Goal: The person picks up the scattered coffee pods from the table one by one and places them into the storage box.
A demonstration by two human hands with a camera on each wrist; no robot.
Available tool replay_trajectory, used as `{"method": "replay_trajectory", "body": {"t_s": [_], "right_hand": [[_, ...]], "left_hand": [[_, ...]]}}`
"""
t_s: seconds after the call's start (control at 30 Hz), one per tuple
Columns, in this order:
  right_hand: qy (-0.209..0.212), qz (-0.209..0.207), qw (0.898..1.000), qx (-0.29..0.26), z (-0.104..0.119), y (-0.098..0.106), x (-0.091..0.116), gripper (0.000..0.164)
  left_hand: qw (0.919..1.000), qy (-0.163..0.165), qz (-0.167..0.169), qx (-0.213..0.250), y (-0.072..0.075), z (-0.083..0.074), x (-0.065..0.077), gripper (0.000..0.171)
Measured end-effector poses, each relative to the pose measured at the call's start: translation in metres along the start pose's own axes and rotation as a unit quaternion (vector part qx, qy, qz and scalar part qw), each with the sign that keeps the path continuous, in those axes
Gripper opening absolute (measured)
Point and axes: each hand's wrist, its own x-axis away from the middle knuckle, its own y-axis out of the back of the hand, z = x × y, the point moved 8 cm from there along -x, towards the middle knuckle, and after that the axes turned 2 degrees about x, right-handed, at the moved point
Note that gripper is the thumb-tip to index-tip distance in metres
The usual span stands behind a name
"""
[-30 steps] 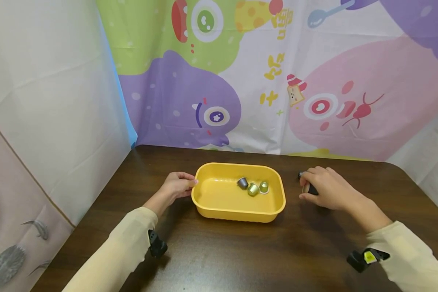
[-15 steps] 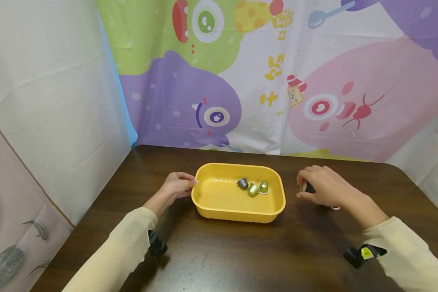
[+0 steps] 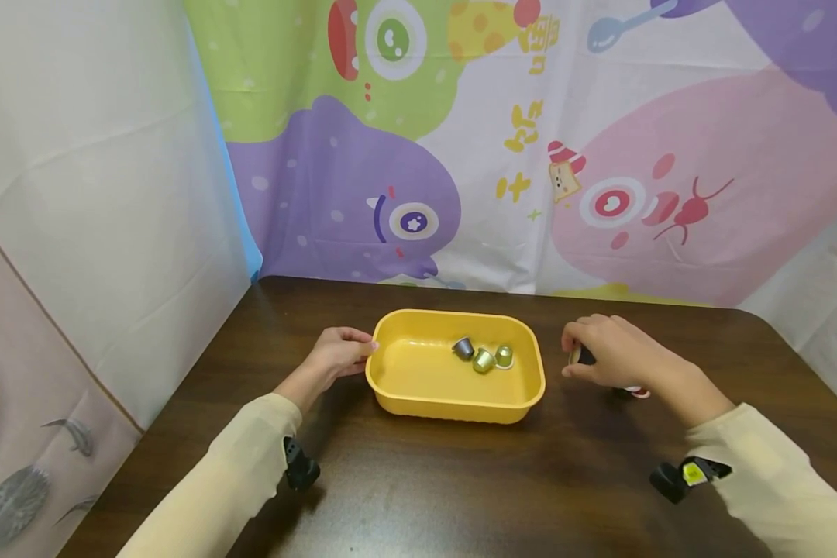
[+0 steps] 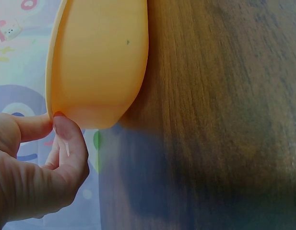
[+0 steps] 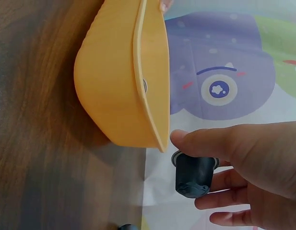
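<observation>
My left hand [image 3: 338, 354] pinches the rim of the yellow tub [image 3: 453, 415] at its left end, thumb and finger meeting over the edge in the left wrist view. Inside the tub lie a dark grey coffee capsule [image 3: 463, 349] and two green ones, a tipped capsule [image 3: 483, 360] and an upside-down capsule [image 3: 504, 356]. To the right of the tub, my right hand [image 3: 617, 353] holds a black coffee capsule [image 5: 193, 175] above the table between thumb and fingers. Its foil rim faces the tub; the fingers partly hide it.
A small red-and-white striped thing [image 3: 638, 392] peeks out below my right wrist, mostly hidden. Low in the right wrist view a dark rounded object [image 5: 127, 227] is cut off by the frame. Behind the brown table [image 3: 418, 480] hangs a cartoon-print cloth [image 3: 502, 256].
My right hand has lifted slightly and drifted left toward the tub with the black coffee capsule. The striped thing has come into view behind it. My left hand and the tub stay put.
</observation>
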Motion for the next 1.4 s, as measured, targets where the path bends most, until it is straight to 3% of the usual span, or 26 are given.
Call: {"method": "replay_trajectory", "body": {"t_s": [0.4,0.77,1.1,1.4], "right_hand": [[0.003,-0.002,1.0,-0.017,0.003,0.004,-0.011,0.026],[0.002,0.03,0.999,-0.027,0.01,0.001,-0.022,0.027],[0.056,0.007,0.998,-0.009,0.027,0.002,-0.033,0.025],[0.056,0.031,0.998,-0.001,0.03,0.001,-0.046,0.026]], "left_hand": [[1.0,-0.002,-0.002,-0.002,0.003,-0.007,-0.002,0.027],[1.0,-0.005,-0.007,0.002,0.0,-0.006,0.001,0.024],[1.0,0.004,-0.007,-0.002,-0.002,0.002,0.002,0.026],[1.0,0.002,-0.001,0.001,-0.001,-0.001,0.003,0.025]]}}
